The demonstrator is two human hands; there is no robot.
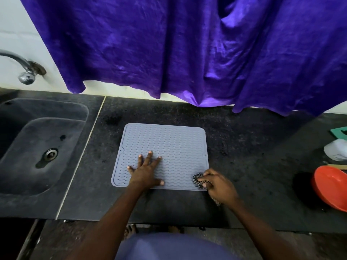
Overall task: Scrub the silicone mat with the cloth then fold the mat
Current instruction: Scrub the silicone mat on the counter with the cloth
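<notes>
We record left hand [145, 172], fingers splayed, pressing grey ribbed silicone mat [169, 143]; right hand [217, 186], fingers clutching black-and-white cloth [198, 180], five o'clock; orange bowl [330, 186], three o'clock.

No legible text, label, brand, number or sign anywhere in view. White container [336, 150] at the right edge of the tabletop [244, 147]: faint grey marking on its lower side, too blurred to tell whether it is print.
</notes>
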